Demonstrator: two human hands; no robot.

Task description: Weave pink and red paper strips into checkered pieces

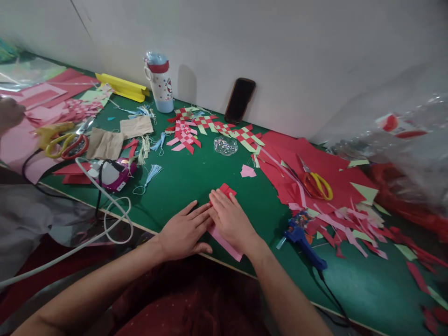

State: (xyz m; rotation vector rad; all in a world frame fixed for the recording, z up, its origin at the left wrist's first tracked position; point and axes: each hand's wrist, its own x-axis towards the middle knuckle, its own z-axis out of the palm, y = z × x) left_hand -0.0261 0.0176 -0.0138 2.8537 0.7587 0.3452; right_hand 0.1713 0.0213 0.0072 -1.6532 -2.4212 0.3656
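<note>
Both my hands lie on a folded paper strip at the near edge of the green table. My right hand [231,219] is flat on top, fingers stretched out and covering much of it. My left hand [185,231] rests flat beside it, its fingertips meeting the right hand's fingers. A red paper end [228,189] sticks out beyond my right fingertips, and a pink paper strip [227,245] shows below my palm. The join between red and pink is hidden. Just ahead lies a small pink paper scrap [248,171].
A dish of beads [226,145] and woven paper pieces [185,135] lie ahead. Right are scissors [317,184], paper scraps and a blue glue gun [304,245]. Left are a power adapter [117,175], cables and tassels. A bottle [159,84] and phone [240,100] stand behind. Another person's hand [10,114] is far left.
</note>
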